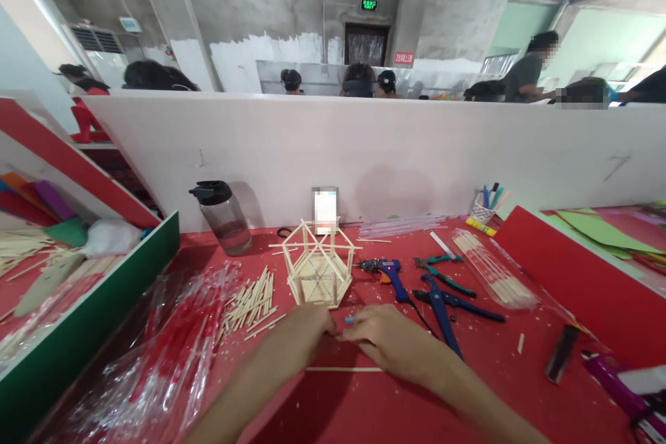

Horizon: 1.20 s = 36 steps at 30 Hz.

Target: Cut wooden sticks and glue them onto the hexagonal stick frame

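My left hand (309,336) and my right hand (382,338) meet low over the red table, fingertips almost touching. Both have their fingers closed in a pinch; what they hold, if anything, is too small to make out. A small blue piece (349,320) shows beside my right fingers; I cannot tell whether it is held. Just beyond my hands stands a six-sided frame of wooden sticks (318,281), with crossed sticks over its top. One thin wooden stick (343,369) lies on the table below my hands.
Left are loose sticks (252,302), clear plastic wrapping (171,340) and a water bottle (223,218). Right lie a blue glue gun (388,274), green-handled pliers (447,276), a blue cutter (442,316) and bagged sticks (492,270). A lit phone (325,211) leans on the white partition (270,152).
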Tool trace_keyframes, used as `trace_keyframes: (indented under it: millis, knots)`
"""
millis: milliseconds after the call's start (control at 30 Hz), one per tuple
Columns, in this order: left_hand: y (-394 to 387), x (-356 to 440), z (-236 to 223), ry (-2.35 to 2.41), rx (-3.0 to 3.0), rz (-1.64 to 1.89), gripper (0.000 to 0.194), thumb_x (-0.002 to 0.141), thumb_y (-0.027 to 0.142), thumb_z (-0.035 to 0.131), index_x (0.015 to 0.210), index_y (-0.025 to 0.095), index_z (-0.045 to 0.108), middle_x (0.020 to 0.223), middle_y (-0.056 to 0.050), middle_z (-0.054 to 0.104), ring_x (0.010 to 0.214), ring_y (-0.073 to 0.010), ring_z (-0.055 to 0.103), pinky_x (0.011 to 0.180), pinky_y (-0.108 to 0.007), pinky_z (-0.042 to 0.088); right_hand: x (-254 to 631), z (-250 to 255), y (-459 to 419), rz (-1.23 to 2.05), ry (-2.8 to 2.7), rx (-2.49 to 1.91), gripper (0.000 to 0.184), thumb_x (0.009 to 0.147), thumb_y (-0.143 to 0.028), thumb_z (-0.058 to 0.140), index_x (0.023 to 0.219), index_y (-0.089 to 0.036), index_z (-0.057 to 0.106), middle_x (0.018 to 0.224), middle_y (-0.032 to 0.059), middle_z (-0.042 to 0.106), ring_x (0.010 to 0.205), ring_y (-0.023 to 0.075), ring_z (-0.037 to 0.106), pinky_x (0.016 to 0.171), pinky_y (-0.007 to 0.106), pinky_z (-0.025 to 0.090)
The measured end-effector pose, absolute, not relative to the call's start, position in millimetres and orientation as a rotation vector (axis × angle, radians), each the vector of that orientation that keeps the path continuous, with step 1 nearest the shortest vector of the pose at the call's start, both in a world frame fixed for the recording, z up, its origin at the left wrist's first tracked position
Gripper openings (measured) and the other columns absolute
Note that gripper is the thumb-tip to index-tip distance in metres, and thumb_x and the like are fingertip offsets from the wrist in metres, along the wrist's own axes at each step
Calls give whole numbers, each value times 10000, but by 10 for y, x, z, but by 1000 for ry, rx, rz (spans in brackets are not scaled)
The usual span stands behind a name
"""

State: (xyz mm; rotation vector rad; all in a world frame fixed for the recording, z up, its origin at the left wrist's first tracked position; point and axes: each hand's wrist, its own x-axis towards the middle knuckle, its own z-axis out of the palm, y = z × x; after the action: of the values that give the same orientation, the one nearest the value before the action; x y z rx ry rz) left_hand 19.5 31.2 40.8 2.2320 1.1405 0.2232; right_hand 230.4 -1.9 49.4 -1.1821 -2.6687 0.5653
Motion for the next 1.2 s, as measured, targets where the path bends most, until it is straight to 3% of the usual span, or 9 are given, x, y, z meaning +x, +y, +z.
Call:
trace_keyframes:
  millis: [100,267,433,633,867,1000,1100,1200]
  knots:
    - [331,288,386,1061,2306,258,242,786,172,516,815,215,752,812,-49,731,727,-187,588,638,-253,321,2383,519,-27,582,-2623,-1191,355,960,-85,463,1078,-225,768,953,62,766,875,183,671,793,262,432]
    - [256,405,336,1084,2332,105,250,742,113,513,700,203,742,625,-42,674,564,-176,536,557,-272,246,2492,522,-80,583,-2677,-1167,348,959,-95,462,1075,-232,760,899,48,752,851,183,663,767,261,427]
    - [192,428,196,1140,2389,68,289,812,130,490,793,213,767,663,-74,709,548,-196,555,542,-291,211,2522,513,-113,530,-2735,-1170,282,960,-100,489,986,-194,753,883,47,736,848,187,648,762,265,423]
    - [240,386,172,1136,2385,121,288,781,93,488,742,206,751,644,-56,684,559,-184,540,551,-282,214,2473,491,-49,482,-2740,-1144,252,971,-110,503,999,-193,739,905,39,740,868,180,645,794,271,436]
    - [386,352,344,988,2214,238,240,785,139,533,670,202,733,620,-10,668,569,-142,531,562,-237,278,2389,399,-342,66,-2240,-1149,209,987,-179,522,1097,-209,697,1015,87,735,956,237,623,906,389,448]
    - [454,393,323,955,1995,227,236,840,299,579,709,182,737,660,-24,703,616,-162,618,571,-226,362,2329,189,-568,471,-1535,-1379,129,960,-313,571,944,-222,660,810,42,685,740,186,632,689,286,508]
    - [439,456,277,874,1671,218,285,839,402,596,760,160,723,743,-39,737,639,-168,664,603,-243,463,2280,87,-510,870,-1183,-1408,257,892,-452,647,942,-201,622,833,41,668,755,189,646,650,270,524]
    - [392,533,248,836,1415,219,315,774,463,670,771,149,702,757,-39,738,616,-151,663,608,-259,516,2266,81,-337,1081,-1118,-1297,320,823,-478,715,914,-175,663,808,39,686,721,174,641,639,260,517]
